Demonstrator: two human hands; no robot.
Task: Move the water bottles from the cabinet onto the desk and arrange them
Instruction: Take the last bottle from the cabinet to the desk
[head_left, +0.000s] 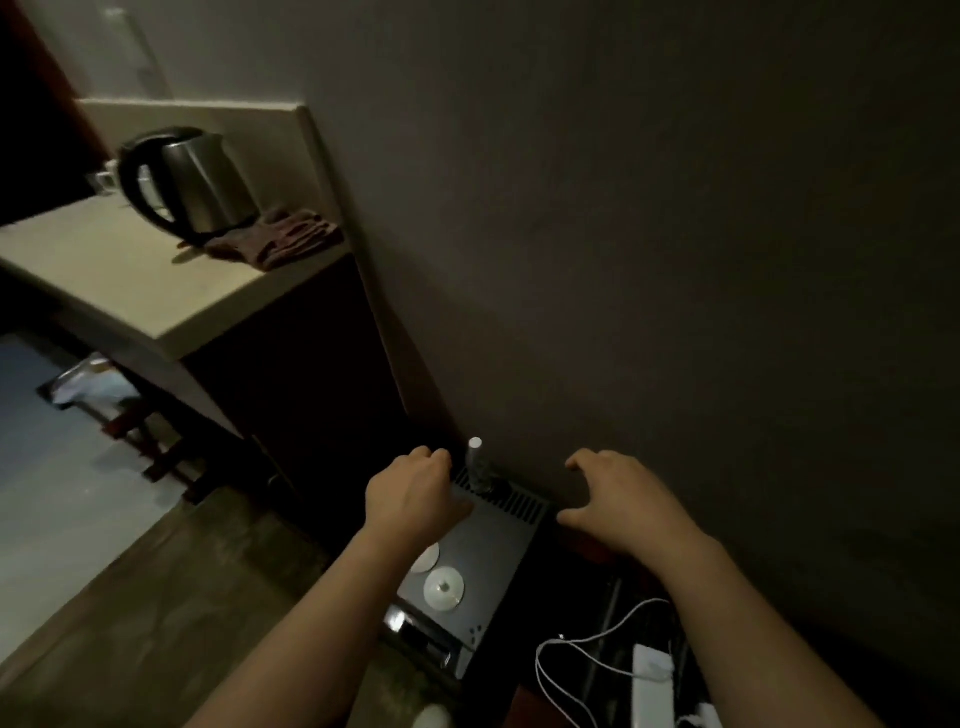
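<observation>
We look down in dim light at both bare arms reaching forward toward the wall. Our left hand (413, 493) hovers with its fingers loosely curled and holding nothing, just left of a water bottle (477, 467). The bottle stands upright with a pale cap at the far end of a low grey appliance (483, 540), on or beside the slotted vent near the wall; in this gloom we cannot tell whether the left fingers touch it. Our right hand (618, 499) is spread, fingers relaxed and slightly bent, its grip empty, hanging to the right of the bottle and apart from it, close to the wall (675, 234).

On the near part of the appliance top lie two white round lids (443, 587), one partly hidden under the left forearm. At the near right, a white cable (582, 649) loops toward a white power strip (652, 686).

Far left, a pale counter (104, 280) carries a steel electric kettle (192, 182) with a black handle, and a crumpled brownish cloth (280, 239) lies just right of it, touching its base. Below the counter is a dark cabinet (301, 395). Under the counter's left side something pale and plastic-looking sits by a reddish frame, perhaps a stool; it is too blurred to name.
</observation>
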